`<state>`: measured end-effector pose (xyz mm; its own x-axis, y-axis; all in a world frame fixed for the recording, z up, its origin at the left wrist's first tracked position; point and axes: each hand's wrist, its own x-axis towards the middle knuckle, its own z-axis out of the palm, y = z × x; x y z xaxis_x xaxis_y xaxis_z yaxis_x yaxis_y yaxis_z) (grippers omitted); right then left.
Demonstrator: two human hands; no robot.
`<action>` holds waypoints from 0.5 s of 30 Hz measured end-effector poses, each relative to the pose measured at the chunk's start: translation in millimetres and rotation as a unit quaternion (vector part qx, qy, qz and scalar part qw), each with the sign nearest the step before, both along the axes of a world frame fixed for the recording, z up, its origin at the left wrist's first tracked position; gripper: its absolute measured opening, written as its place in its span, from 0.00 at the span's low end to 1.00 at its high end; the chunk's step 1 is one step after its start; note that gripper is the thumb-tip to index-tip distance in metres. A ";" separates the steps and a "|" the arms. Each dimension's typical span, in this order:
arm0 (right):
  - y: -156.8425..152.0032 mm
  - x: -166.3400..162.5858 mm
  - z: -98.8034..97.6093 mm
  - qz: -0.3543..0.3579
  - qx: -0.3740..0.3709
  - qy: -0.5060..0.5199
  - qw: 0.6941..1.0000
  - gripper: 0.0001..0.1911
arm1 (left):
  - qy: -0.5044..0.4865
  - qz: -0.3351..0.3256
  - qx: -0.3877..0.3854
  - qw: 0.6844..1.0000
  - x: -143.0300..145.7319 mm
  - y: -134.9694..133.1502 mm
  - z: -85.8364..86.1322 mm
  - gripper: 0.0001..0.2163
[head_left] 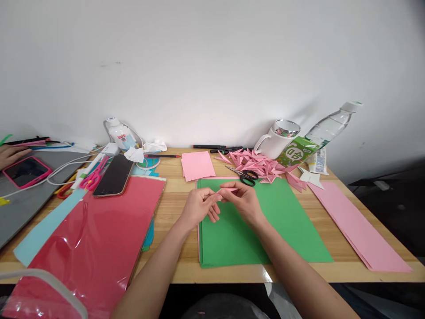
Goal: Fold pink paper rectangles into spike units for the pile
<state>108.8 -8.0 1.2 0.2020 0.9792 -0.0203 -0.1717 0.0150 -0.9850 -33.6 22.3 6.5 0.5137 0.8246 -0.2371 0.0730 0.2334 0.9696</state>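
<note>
Both hands meet over the green sheet (292, 221), and between them sits a small folded pink paper piece (229, 190), held just above the sheet. The left hand (199, 206) pinches its near end with curled fingers; the right hand (244, 199) closes narrow on the far end from above. The piece is slim and pointed, its long axis running left to right, straight across from one hand to the other, with neither hand nearer. It looks thin, matte and crisp at the creases. Just beyond the right hand lie black-handled scissors (245, 176), and behind them a heap of pink folded points (259, 164). A stack of flat pink squares (197, 165) rests on the pale wooden table (175, 208)
</note>
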 end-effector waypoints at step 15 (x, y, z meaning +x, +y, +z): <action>0.2 -1.5 -9.9 -0.032 0.001 -0.187 0.982 0.19 | 0.084 0.177 0.151 0.969 -8.5 12.6 -7.6 0.10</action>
